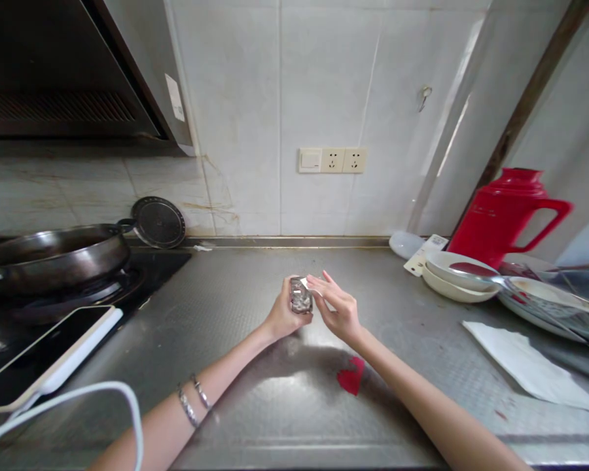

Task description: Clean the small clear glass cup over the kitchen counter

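Note:
My left hand (283,315) is wrapped around a small, dark, shiny block with rounded corners (301,298), held above the steel counter. Its patterned face is turned up toward me; I cannot make out what kind of thing it is. From the other side, my right hand (341,307) has its fingertips at the upper edge of the block, on a small white piece like folded paper or tissue (305,282). One finger of that hand lifts away from the rest. Below the right wrist, a torn-edged red piece (351,376) lies flat on the counter.
At left, a steel pan (53,255) sits on the black stove, with a phone-like device (44,356) and white cable (127,392) in front. At right stand a red thermos jug (500,212), stacked bowls (459,288) and plates, near a white napkin (525,363).

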Available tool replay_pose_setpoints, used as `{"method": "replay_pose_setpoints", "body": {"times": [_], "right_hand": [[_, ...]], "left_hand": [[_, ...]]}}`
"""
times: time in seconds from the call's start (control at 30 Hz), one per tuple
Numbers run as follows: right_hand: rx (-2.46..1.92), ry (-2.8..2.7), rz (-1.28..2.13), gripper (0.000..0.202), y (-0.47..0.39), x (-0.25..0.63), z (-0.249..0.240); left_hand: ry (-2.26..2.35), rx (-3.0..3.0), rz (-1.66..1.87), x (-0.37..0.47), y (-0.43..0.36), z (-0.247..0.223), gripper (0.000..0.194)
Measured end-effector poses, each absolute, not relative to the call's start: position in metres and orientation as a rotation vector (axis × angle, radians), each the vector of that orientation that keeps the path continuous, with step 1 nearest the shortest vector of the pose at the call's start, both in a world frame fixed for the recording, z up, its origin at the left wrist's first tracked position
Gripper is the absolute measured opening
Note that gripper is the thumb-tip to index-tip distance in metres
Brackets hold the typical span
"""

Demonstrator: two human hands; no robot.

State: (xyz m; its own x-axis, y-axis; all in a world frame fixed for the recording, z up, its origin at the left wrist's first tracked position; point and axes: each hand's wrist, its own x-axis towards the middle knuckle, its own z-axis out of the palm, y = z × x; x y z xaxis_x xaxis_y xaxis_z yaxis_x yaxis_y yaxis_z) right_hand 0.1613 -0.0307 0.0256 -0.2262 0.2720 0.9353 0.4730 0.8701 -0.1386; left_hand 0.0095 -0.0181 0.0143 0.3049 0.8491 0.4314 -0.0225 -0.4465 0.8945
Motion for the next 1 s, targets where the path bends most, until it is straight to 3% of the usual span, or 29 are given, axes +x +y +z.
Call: {"method": "replay_pose_setpoints", "body": {"times": [0.5,0.8,1.0], "right_hand": [[-0.533,-1.885,-0.245,0.039,-0.03,0.162,0.023],[-0.765,-1.674,-0.032,0.026,-0.032,0.155,0.028],[-0.63,-1.763,-0.127,0.033,-0.037,0.151,0.023]], "left_hand": [[0.794,1.787,1.23,0.009,-0.015,0.009,0.069],[0.792,1.756,1.228,0.009,-0.02,0.014,0.071],[0.836,1.654,1.231,0.011,-0.02,0.014,0.067]]}}
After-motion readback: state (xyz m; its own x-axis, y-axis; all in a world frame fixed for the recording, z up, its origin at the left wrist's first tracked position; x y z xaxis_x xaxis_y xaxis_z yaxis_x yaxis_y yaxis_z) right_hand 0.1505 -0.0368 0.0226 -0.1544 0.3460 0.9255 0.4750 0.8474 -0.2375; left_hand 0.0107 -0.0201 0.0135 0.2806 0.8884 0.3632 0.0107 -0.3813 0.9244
